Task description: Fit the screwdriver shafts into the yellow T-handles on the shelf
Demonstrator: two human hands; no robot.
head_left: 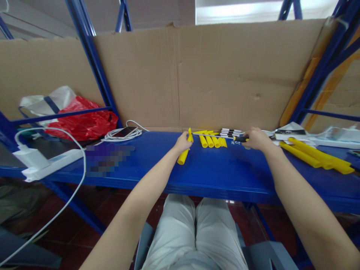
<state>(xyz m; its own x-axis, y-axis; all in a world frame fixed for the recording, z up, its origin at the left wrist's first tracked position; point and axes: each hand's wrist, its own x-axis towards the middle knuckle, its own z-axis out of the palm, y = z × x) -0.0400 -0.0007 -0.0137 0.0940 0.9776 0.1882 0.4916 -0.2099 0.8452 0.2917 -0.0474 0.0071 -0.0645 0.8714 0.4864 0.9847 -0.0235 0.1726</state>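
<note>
My left hand (182, 143) is closed around a yellow plastic tube (183, 156), whose round open end points toward me. In my right hand (256, 138) is a screwdriver (240, 138) with a black and yellow handle. Its long thin shaft runs leftward to the upper end of the held tube; whether the tip touches it is too small to tell. Several short yellow tubes (210, 141) lie side by side between my hands, below the shaft. Behind them are small white and black pieces (231, 132). Tiny light-coloured parts (235, 143) are scattered near the screwdriver handle.
Longer yellow tubes (315, 157) lie at the right of the blue shelf (213, 174), by white boxes (291, 134). At left are a power strip (56, 161), a coiled white cable (120, 135) and a red bag (84, 119). A cardboard sheet (219, 75) stands behind.
</note>
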